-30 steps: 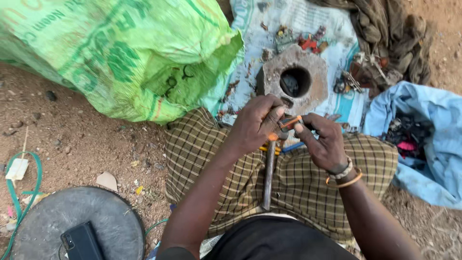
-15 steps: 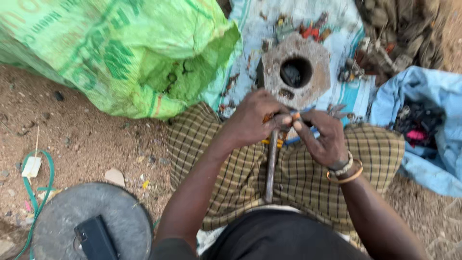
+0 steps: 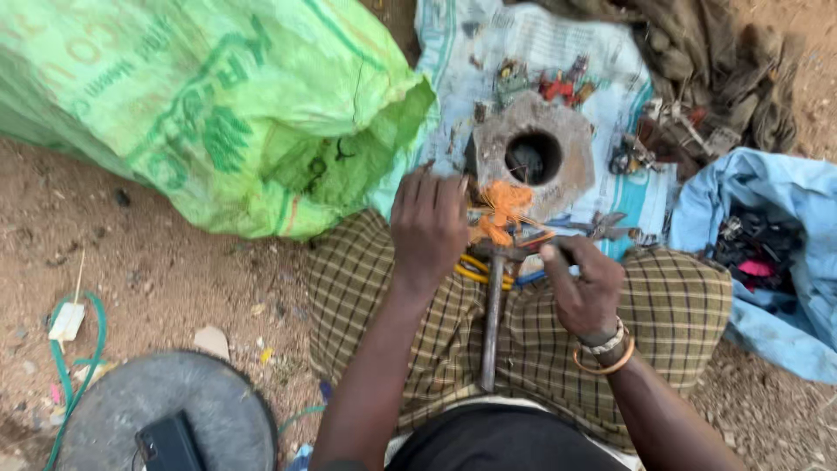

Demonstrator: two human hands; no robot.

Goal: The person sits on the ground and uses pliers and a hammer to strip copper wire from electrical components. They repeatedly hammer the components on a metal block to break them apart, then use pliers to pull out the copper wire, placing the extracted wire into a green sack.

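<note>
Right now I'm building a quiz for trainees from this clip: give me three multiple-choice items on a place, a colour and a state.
1. Where does the hammer lie?
A. across the checked cloth on the lap
B. inside the green sack
C. on the round lid

2. What colour is the wire bundle by the left hand?
A. blue
B. orange
C. white

3. How is the right hand?
A. flat on the ground
B. closed around a small tool
C. empty, spread wide

Answers: A, its handle runs down the cloth; B, the strands are orange; B, its fingers curl around a thin tool.

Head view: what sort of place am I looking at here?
Probably an outdoor scrap-sorting spot on bare dirt ground. A stuffed green woven sack, a cloth spread with small metal parts, and a heavy metal block with a round hole lie around the seated person.
</note>
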